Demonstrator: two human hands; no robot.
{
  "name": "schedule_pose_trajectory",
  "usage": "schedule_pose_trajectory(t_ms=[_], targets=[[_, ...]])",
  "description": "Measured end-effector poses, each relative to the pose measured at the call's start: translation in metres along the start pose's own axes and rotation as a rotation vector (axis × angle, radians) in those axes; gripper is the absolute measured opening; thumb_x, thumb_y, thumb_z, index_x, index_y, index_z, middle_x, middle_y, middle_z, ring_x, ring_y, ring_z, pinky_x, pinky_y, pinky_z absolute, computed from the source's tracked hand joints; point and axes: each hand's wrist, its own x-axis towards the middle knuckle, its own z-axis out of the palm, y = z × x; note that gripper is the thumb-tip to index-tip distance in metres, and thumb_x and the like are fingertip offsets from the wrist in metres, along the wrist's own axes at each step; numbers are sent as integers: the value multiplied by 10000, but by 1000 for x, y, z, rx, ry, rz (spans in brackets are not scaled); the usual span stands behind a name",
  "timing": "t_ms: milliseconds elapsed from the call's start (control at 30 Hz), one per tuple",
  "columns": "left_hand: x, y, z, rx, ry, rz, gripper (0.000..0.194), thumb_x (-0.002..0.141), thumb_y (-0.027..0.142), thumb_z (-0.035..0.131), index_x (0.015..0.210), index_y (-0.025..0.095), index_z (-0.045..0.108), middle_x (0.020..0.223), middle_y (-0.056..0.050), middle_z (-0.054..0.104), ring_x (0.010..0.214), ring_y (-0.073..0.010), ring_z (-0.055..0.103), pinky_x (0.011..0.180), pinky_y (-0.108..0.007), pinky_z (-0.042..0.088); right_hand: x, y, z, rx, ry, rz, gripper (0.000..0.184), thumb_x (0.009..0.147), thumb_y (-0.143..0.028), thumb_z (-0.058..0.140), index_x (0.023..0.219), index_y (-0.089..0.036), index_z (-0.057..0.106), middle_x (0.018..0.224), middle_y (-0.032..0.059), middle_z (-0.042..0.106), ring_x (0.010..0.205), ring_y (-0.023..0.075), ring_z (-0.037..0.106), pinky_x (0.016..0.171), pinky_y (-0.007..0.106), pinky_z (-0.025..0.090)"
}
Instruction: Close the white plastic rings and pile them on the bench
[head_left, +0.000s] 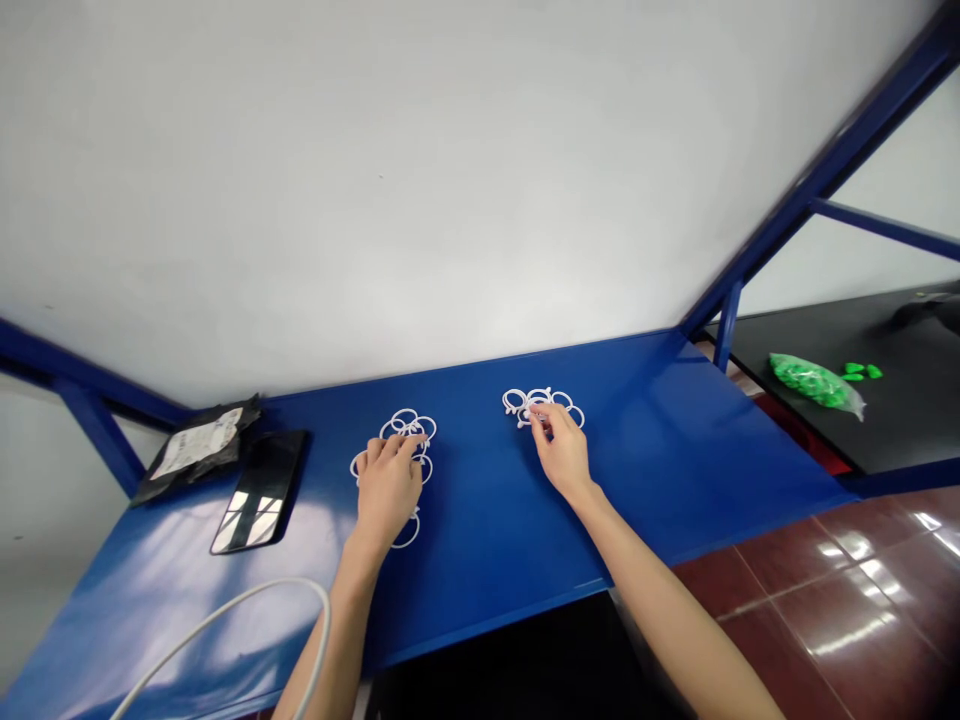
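At wearer's 11 o'clock, left hand (388, 484) half-open over left white rings (405, 415); at 1, right hand (562, 452) nearly pinched at right white rings (574, 410), both holds unclear.

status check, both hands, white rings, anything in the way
Left hand over left cluster of white rings. Right hand fingertips at right cluster. White cable crosses left forearm, clear of rings.
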Motion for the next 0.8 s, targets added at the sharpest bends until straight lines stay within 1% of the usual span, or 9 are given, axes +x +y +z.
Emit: schedule_pose_trajectory(t_ms=[67,133,267,367,467,567,633,700,800], targets=[[-1,3,0,-4,-40,17,426,898,82,453,1196,248,707,1117,-77,751,1029,-319,550,879,-470,380,2,3,-2,-22,10,34,219,1019,-272,509,1167,-206,657,1181,95,701,844,201,697,793,350,577],[-1,6,1,-11,-57,22,410,908,87,452,1177,251,713,1114,-70,763,1028,-317,560,898,-485,358,1,1,-2,-24,-3,36,221,1007,-261,521,1178,-214,652,1220,96,677,814,192,689,786,352,580],[0,8,1,-55,-43,9,325,952,169,484,1173,241,712,1081,-76,776,1037,-324,570,925,-502,331,-7,-10,5,-3,-96,-23,183,1001,-234,532,1126,-219,664,1143,85,664,771,178,674,748,337,578],[1,10,0,-140,9,-7,268,950,234,549,1165,240,708,1018,-67,780,1012,-306,595,951,-501,320,-14,-20,9,13,-195,-91,170,1000,-212,538,1111,-212,667,1089,82,661,829,192,684,764,340,582],[1,16,-3,-268,59,-22,194,930,266,596,1072,258,727,984,-45,779,996,-286,626,954,-481,326,-20,-30,10,25,-298,-197,169,1002,-194,537,1111,-212,664,1069,80,668,880,198,687,775,336,584],[-1,25,-6,-417,42,-19,140,915,303,610,958,260,735,947,-30,772,958,-260,652,936,-444,361,-26,-40,10,28,-375,-324,165,995,-237,574,1139,-214,651,1100,82,670,857,186,690,754,326,587],[-4,31,-7,-517,-4,-23,140,900,315,606,914,253,731,912,-26,760,913,-241,659,900,-414,402,-31,-46,11,40,-379,-409,200,984,-302,611,1160,-209,640,1127,91,669,857,184,695,738,319,590],[-6,37,-7,-606,-50,-43,144,887,315,597,882,241,721,862,-23,738,854,-222,658,846,-382,440,-35,-50,12,50,-329,-498,227,987,-348,618,1162,-206,638,1135,101,676,893,188,702,748,315,592],[-8,44,-7,-703,-106,-48,151,884,306,586,851,229,711,787,-9,705,777,-196,649,794,-351,470,-38,-53,14,51,-273,-631,183,1009,-336,594,1136,-220,655,1103,91,709,932,185,712,772,306,583]])
